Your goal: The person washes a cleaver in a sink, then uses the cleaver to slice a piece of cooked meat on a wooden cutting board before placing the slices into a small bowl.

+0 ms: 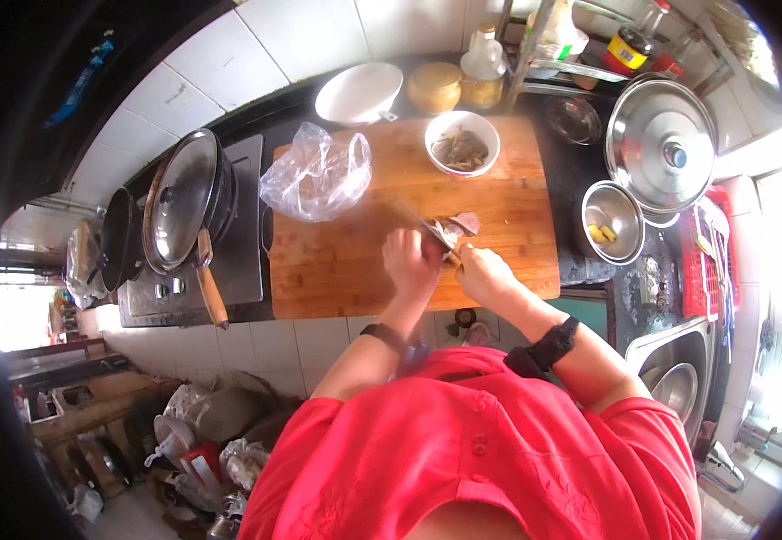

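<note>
A wooden cutting board (364,270) lies before me on the counter. My right hand (485,271) grips the handle of a kitchen knife (424,224), its blade slanting up and left across the board. Close against the blade, on its left side, is my left hand (407,262) with curled fingers; whatever may be under them is hidden. Just right of the blade lie pale and pinkish pieces of food (465,223). Farther back on the board stands a white bowl (462,169) of dark, shredded-looking food. A clear plastic bag (316,175) rests at the board's left.
A lidded wok (185,202) stands on the stove at left, its wooden handle jutting forward. Behind the board are a white oval dish (358,91) and a yellowish jar (435,88). At right are a metal bowl (612,216) with yellow pieces, a large lid (661,142) and a sink (667,351).
</note>
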### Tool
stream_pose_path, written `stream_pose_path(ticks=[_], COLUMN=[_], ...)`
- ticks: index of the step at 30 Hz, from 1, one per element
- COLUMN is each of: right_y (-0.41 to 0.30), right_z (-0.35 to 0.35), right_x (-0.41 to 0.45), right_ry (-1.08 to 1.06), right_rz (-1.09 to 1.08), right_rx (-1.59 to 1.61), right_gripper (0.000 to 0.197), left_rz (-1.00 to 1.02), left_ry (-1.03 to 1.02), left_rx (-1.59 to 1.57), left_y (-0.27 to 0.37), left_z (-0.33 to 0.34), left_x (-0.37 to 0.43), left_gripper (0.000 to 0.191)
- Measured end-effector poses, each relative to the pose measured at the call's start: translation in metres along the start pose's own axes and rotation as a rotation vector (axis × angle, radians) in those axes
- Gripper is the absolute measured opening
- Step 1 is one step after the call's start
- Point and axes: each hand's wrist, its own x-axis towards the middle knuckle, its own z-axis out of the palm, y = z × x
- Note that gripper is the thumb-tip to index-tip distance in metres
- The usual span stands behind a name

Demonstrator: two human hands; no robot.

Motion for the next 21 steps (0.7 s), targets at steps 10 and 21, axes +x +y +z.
stream_pose_path(ticks=[10,21], right_y=[-0.020,-0.001], right_z=[-0.024,0.007], right_x=[-0.017,0.003], right_ry=[-0.006,0.051], right_rz=[-0.008,-0.012], right_rx=[0.007,-0.117], right_gripper=[0.020,0.024], left_rz=[-0.171,-0.103], left_ry=[0.123,0.095], left_rx=[-0.233,-0.110], left_y=[-0.002,0.002], left_z=[-0.003,0.000], left_x=[0.001,-0.004], left_gripper=[0.013,0.013])
